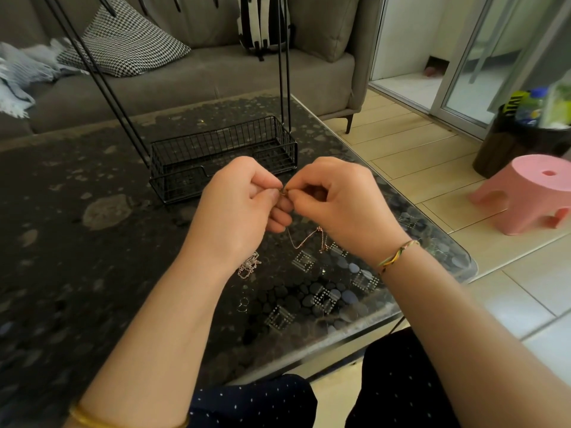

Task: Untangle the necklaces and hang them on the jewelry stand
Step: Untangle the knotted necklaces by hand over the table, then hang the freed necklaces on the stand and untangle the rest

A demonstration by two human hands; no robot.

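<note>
At the far left a grey blanket (18, 72) is lying crumpled on the sofa (191, 78), with a houndstooth cushion (123, 41) leaning beside it. The dark pebble-patterned table (77, 242) is stretching wide on the left, giving plenty of bare surface on that side. A gold bangle (83, 418) is sitting on the left forearm at the near edge of the view.

The jewelry stand (222, 156) is standing on the far middle of the table, its black wire basket base just beyond the hands and its thin rods rising out of the top of the view. A small tangle of chain (248, 267) is lying on the table just beside the left wrist.

The left hand (244, 199) is curling in, thumb and forefinger pinching one end of a rose-gold necklace (304, 242). The right hand (336, 199) is meeting it fingertip to fingertip, pinching the same spot. The necklace is drooping below the hands in a loop towards the tabletop; whether it is touching is unclear. A woven bracelet (397, 256) is circling the right wrist.

The table's right edge is running diagonally, near the right forearm, and ending in a rounded near corner. Beyond it, tiled floor is lying open, with a pink stool (531, 193) and a dark bin (509, 143) well apart from the table.
</note>
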